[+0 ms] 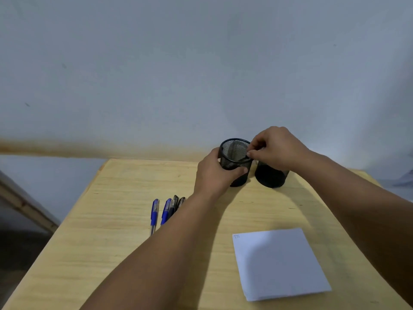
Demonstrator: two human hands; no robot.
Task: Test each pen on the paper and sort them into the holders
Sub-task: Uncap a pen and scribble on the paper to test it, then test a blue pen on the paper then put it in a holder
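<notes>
Two black mesh pen holders stand at the far side of the wooden table. My left hand [214, 173] is wrapped around the left holder [234, 153], which is tilted toward me. My right hand [274, 146] pinches that holder's right rim, fingers closed; something small may be between them, but I cannot tell what. The right holder [271, 175] stands upright beside it, partly hidden under my right hand. Several pens lie in a row on the table's left part: a blue pen [154, 213], another blue pen [166, 210] and dark pens [175, 203], partly hidden by my left forearm. A white paper [279, 262] lies near right.
The table [116, 220] reaches back to a pale wall. Its left edge drops to a dark floor, where a wooden beam [26, 206] leans.
</notes>
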